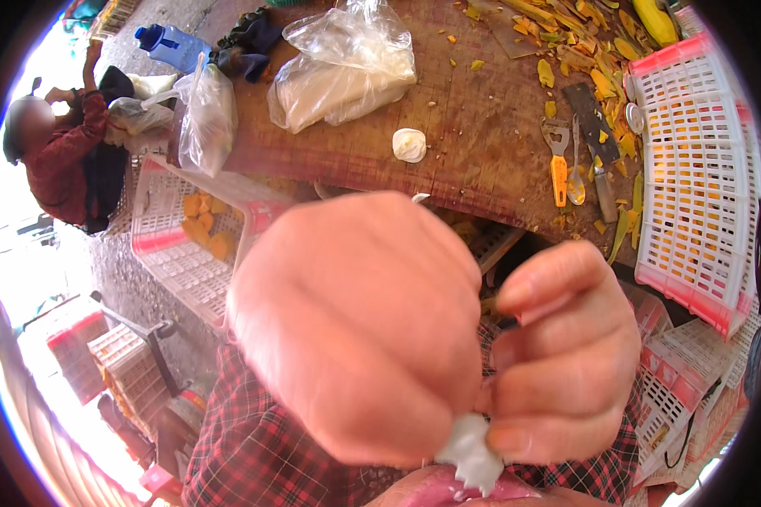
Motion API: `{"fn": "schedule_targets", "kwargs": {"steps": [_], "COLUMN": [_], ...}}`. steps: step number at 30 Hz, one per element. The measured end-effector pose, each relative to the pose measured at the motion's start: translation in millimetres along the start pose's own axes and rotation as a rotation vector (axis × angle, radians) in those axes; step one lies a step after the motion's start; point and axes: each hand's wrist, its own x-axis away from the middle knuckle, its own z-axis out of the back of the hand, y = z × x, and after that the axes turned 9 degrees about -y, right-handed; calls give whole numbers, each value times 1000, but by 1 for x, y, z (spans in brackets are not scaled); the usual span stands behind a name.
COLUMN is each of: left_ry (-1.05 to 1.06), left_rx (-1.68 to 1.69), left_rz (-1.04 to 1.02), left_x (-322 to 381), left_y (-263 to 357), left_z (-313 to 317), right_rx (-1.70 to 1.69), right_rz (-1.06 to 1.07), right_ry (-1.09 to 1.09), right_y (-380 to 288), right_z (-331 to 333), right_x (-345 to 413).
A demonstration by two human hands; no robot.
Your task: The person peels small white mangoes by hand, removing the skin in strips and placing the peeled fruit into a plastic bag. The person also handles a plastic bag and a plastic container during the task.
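My left hand (361,329), large and blurred in front of the camera, is curled with its back towards me. Beside it, my right hand (564,361) has bent fingers. Between the fingertips of both hands is a torn, soft white piece of food (472,453), possibly bun dough, held up against my mouth. My left fingertips are hidden behind that hand. A round white bun-like piece (409,146) lies on the wooden table (482,152) beyond my hands. Under my arms shows red and black plaid clothing (279,437).
At right are an orange-handled peeler (559,177), a spoon (575,187), a wide-bladed knife (590,123), pumpkin peelings (599,32) and a white plastic crate (697,184). A clear plastic bag (349,76) lies behind. Left are a crate of orange chunks (184,266) and a seated person (70,158).
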Motion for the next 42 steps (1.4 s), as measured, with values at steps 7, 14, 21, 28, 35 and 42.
{"fn": "schedule_targets", "kwargs": {"steps": [7, 14, 21, 28, 35, 42], "left_ry": [666, 788, 725, 818, 888, 838], "left_rx": [373, 480, 341, 492, 446, 466], "left_rz": [474, 546, 696, 657, 696, 630], "left_x": [17, 22, 27, 31, 34, 36], "left_y": [-29, -45, -49, -55, -60, -62], "left_z": [12, 21, 16, 21, 21, 21], "right_rx": [111, -129, -58, 11, -120, -107], "right_rz": [-627, -745, -811, -875, -895, -872], "right_ry": [79, 314, 328, 247, 243, 198], "right_y": [32, 56, 59, 61, 62, 61], "right_z": [21, 20, 20, 25, 24, 26], "right_x": [7, 12, 11, 13, 13, 10]}}
